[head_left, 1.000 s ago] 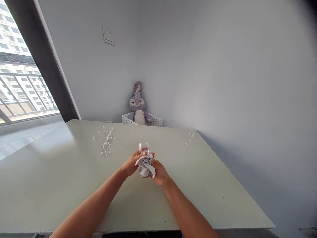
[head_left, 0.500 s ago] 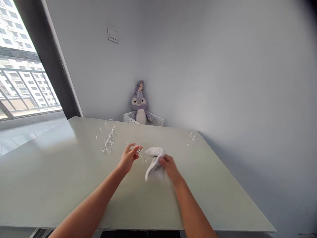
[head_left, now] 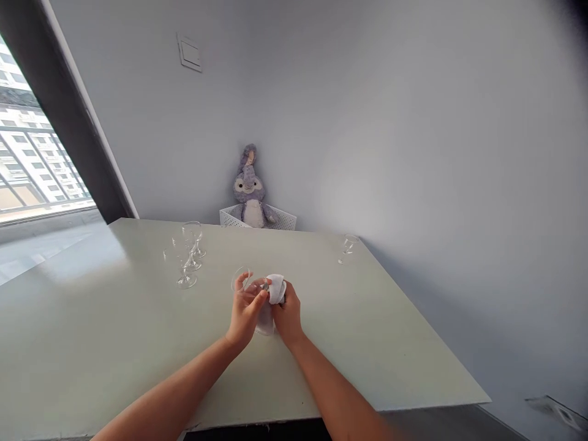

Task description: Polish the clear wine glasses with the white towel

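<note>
While the left hand [head_left: 245,311] holds a glass [head_left: 236,282] tilted with its rim leftward, the right hand [head_left: 288,311] grips a white cloth [head_left: 276,288] against the stem end, hiding the foot. Both hands are close together above the middle of the table [head_left: 390,343]. Three glasses [head_left: 187,281] stand toward its far left corner, another glass [head_left: 348,246] near its far right corner; beyond the far edge, a stuffed toy [head_left: 253,212] sits in a basket [head_left: 285,221].
</note>
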`<state>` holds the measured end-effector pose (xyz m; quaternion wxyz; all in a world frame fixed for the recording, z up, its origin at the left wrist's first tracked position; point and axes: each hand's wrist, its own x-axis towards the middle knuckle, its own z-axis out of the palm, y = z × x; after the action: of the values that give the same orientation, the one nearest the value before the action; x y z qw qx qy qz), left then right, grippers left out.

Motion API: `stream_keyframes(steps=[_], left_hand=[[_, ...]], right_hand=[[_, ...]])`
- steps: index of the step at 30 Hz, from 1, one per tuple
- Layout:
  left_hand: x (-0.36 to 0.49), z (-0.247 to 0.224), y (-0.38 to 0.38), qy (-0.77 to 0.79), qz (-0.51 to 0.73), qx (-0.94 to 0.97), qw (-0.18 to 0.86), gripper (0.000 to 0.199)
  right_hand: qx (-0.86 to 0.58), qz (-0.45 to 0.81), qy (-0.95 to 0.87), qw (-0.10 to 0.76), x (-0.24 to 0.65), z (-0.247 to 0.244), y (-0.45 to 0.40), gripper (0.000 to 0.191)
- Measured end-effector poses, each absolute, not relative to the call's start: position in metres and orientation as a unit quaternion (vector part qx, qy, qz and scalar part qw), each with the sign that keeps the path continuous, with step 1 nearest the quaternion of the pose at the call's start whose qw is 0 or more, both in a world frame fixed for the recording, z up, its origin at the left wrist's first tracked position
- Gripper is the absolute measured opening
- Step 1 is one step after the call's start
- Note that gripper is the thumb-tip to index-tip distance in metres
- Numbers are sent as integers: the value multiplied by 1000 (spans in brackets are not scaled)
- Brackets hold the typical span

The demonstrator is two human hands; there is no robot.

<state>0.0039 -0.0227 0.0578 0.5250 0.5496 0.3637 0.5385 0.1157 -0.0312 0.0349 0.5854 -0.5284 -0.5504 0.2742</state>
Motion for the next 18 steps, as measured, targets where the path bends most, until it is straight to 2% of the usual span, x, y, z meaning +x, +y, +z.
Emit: stream_keyframes(steps=[3,6,12,16,18], left_hand=[[5,53,-30,355,577,577,457,45],[6,50,-32,371,593,569,433,49],[-4,54,-5,367,659,409,513,44],[-25,61,17,363,748,374,410,47],[-32,64,21,351,769,403,351,50]], right_hand=[[-525,296,-569,560,113,32,-33,23],[-544,274,-599,520,115,27,-32,27],[-634,179,-629,413,120,11,-25,32],[-630,197,-672,336,122,16,-25,27],[-578,232,-722,301,127,24,-27,38]])
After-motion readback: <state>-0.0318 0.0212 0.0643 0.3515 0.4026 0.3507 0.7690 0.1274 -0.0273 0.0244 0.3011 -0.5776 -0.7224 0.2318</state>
